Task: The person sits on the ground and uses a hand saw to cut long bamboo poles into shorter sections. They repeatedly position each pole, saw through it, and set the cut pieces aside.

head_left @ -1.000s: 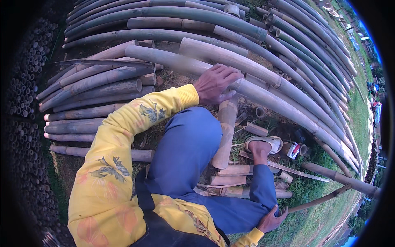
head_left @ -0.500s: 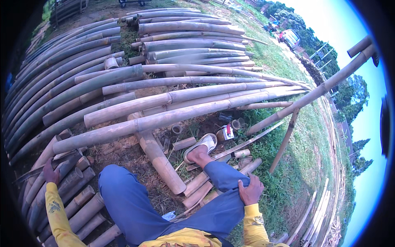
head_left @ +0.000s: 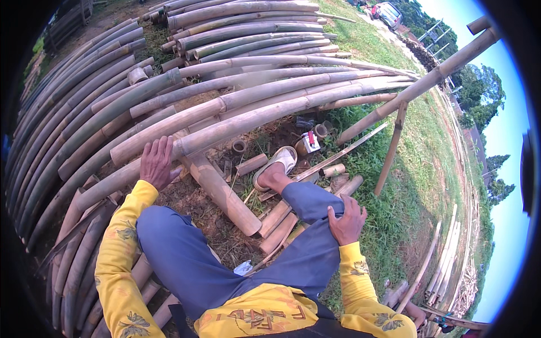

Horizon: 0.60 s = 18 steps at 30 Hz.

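My left hand lies on a long bamboo pole, with its fingers stretched over the top near a node. This pole is the nearest of several that slant from the left toward a raised bamboo rail. My right hand rests on my bent right knee, fingers spread loosely over the blue trouser leg and holding nothing. A short thick bamboo log lies on the ground beyond my knees, under the front poles.
Cut bamboo pieces are piled at my left, with a dark flat strip across them. More poles are stacked at the back. Near my sandal stand a white box with a red item and a bamboo ring.
My left hand has left the cut bamboo pile and moved up and right onto the front pole. My right hand stays on the knee. The view has tilted downward slightly.
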Each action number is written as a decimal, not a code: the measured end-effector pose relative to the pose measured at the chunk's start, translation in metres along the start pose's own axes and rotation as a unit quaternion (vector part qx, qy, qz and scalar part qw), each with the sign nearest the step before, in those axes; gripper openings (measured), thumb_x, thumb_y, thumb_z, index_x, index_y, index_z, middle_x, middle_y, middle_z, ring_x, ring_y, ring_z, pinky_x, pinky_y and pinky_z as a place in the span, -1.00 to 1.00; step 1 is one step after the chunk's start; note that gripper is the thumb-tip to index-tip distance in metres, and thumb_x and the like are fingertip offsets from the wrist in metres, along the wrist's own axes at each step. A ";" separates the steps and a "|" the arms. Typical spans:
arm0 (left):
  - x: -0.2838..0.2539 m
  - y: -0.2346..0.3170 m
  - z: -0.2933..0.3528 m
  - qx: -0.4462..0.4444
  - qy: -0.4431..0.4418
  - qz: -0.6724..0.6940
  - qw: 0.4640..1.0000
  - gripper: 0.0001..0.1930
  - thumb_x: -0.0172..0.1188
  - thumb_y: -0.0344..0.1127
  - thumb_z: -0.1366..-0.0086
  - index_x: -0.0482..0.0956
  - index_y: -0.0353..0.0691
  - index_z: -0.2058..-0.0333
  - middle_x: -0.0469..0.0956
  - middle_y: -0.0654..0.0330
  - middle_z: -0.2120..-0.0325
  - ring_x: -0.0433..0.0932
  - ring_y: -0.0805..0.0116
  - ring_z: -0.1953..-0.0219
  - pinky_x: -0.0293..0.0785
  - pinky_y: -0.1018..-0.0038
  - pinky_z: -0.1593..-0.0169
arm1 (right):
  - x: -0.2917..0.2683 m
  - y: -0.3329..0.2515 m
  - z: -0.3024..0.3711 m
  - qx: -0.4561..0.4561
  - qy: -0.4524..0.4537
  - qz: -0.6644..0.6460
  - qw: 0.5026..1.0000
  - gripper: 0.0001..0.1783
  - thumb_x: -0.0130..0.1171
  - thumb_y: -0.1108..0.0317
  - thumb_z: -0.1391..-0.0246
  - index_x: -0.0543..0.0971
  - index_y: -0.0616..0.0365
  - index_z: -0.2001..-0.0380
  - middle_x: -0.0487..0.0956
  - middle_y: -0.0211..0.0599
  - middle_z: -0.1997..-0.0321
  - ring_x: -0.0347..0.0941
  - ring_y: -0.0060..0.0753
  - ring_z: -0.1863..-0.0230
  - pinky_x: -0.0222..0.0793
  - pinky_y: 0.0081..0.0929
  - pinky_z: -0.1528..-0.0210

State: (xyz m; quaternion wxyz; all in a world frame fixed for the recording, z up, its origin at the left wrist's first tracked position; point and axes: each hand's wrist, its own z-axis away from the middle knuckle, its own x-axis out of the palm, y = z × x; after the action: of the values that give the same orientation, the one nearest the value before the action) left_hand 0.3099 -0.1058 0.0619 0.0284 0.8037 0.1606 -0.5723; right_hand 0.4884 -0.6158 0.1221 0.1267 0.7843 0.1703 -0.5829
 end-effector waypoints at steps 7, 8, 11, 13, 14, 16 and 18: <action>0.070 -0.016 -0.013 -0.032 -0.048 -0.070 0.996 -0.59 0.42 -0.20 -0.02 0.50 -0.18 0.18 0.54 0.13 0.26 0.55 0.18 0.18 0.41 0.28 0.02 | -0.007 0.001 -0.002 0.030 0.017 -0.016 0.999 -0.39 0.34 0.03 -0.09 0.54 -0.02 -0.18 0.58 -0.27 -0.11 0.49 -0.14 -0.20 0.08 0.17 -0.42; 0.082 -0.019 -0.015 -0.052 -0.054 -0.074 0.994 -0.64 0.39 -0.24 -0.03 0.49 -0.17 0.21 0.56 0.13 0.29 0.57 0.16 0.20 0.42 0.28 0.03 | -0.009 -0.003 -0.007 0.023 0.013 -0.015 1.000 -0.39 0.34 0.04 -0.09 0.53 -0.01 -0.18 0.58 -0.26 -0.12 0.49 -0.13 -0.20 0.06 0.19 -0.43; 0.057 -0.019 -0.019 -0.008 -0.021 0.013 1.000 -0.68 0.34 -0.31 -0.05 0.50 -0.19 0.21 0.56 0.10 0.32 0.59 0.13 0.22 0.43 0.27 0.03 | -0.014 -0.003 -0.008 0.018 0.002 0.013 1.000 -0.39 0.34 0.04 -0.09 0.53 0.00 -0.18 0.57 -0.26 -0.13 0.49 -0.13 -0.21 0.04 0.21 -0.44; 0.027 -0.026 -0.013 -0.022 -0.046 0.029 0.998 -0.59 0.43 -0.22 0.00 0.49 -0.18 0.19 0.56 0.12 0.29 0.58 0.12 0.17 0.44 0.25 0.00 | -0.010 0.001 -0.008 0.021 -0.002 -0.004 1.000 -0.38 0.34 0.05 -0.08 0.52 0.02 -0.19 0.56 -0.25 -0.14 0.48 -0.12 -0.22 -0.02 0.27 -0.46; 0.013 -0.030 -0.005 -0.029 -0.054 0.038 0.997 -0.55 0.46 -0.20 0.02 0.49 -0.17 0.18 0.56 0.12 0.28 0.58 0.12 0.16 0.44 0.24 -0.01 | -0.009 0.002 -0.004 0.023 -0.006 -0.011 1.000 -0.37 0.34 0.05 -0.08 0.51 0.02 -0.20 0.55 -0.25 -0.14 0.47 -0.11 -0.22 -0.04 0.30 -0.46; 0.002 -0.040 0.004 -0.029 -0.064 0.055 0.996 -0.47 0.52 -0.16 0.09 0.48 -0.16 0.16 0.55 0.13 0.27 0.57 0.12 0.14 0.43 0.24 -0.03 | -0.013 0.009 0.009 0.032 -0.007 -0.012 0.999 -0.36 0.33 0.06 -0.08 0.50 0.04 -0.22 0.54 -0.23 -0.14 0.45 -0.09 -0.24 -0.11 0.34 -0.48; 0.002 -0.076 0.044 -0.029 -0.062 0.042 0.997 -0.39 0.58 -0.15 0.15 0.48 -0.16 0.13 0.54 0.12 0.27 0.55 0.10 0.12 0.42 0.24 -0.05 | -0.014 0.008 0.011 0.029 -0.007 -0.011 0.999 -0.36 0.33 0.07 -0.09 0.50 0.05 -0.21 0.54 -0.22 -0.15 0.45 -0.08 -0.24 -0.11 0.34 -0.48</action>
State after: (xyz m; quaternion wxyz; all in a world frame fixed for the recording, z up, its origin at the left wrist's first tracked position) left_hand 0.2482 -0.0436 0.0557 0.0853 0.7712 0.1412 -0.6148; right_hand 0.4787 -0.6288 0.1326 0.0984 0.7815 0.1609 -0.5947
